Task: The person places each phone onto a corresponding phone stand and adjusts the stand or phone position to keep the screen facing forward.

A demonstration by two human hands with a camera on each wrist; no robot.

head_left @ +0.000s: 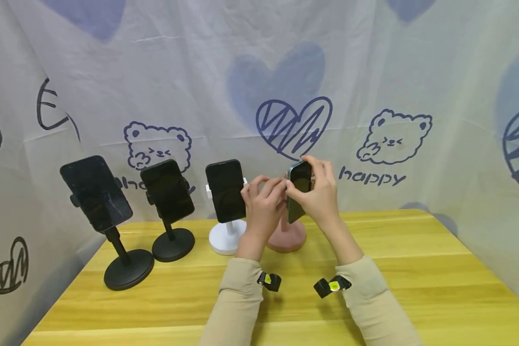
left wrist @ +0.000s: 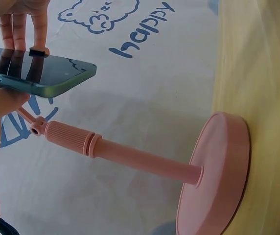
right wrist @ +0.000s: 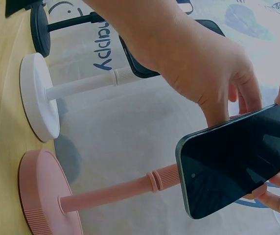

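Note:
A dark smartphone with a greenish edge (head_left: 300, 190) is gripped by my right hand (head_left: 322, 190), thumb at one edge and fingers at the other. It stands turned nearly edge-on to the head view, above a pink phone stand (head_left: 288, 238). My left hand (head_left: 263, 206) is beside it, fingers curled at the stand's head against the phone's left edge. The phone and fingers mostly hide that head. In the right wrist view the phone (right wrist: 233, 161) covers the top of the pink stand (right wrist: 110, 191), and the left hand (right wrist: 198, 63) reaches behind it.
To the left, a white phone stand (head_left: 221, 239) bears a black phone (head_left: 226, 190). Further left, two black stands, one nearer (head_left: 129, 269) and one farther back (head_left: 174, 245), bear phones too. A printed curtain (head_left: 359, 72) hangs behind the wooden table (head_left: 415, 269).

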